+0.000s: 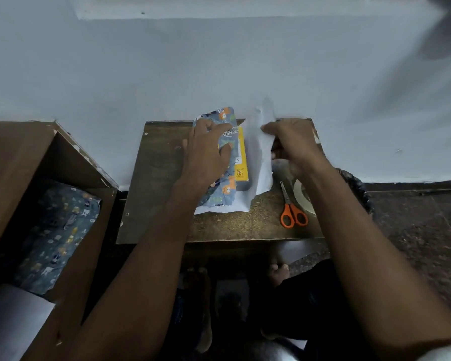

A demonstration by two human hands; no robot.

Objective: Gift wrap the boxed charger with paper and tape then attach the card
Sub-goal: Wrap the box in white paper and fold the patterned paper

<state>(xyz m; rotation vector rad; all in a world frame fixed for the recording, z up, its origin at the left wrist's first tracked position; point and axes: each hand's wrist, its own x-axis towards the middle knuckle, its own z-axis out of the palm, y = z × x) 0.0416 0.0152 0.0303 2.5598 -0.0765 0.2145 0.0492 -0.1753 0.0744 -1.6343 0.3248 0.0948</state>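
A yellow charger box lies lengthwise on a small brown table. Patterned blue wrapping paper is folded over its left side, white underside showing at the near edge. My left hand presses flat on that folded flap over the box. My right hand pinches the right flap of the paper, white side up, and lifts it beside the box. A strip of the box's yellow top shows between the two flaps. No card is visible.
Orange-handled scissors and a roll of clear tape lie on the table's right side, under my right forearm. A brown cardboard box on the left holds more patterned paper. A pale wall stands right behind the table.
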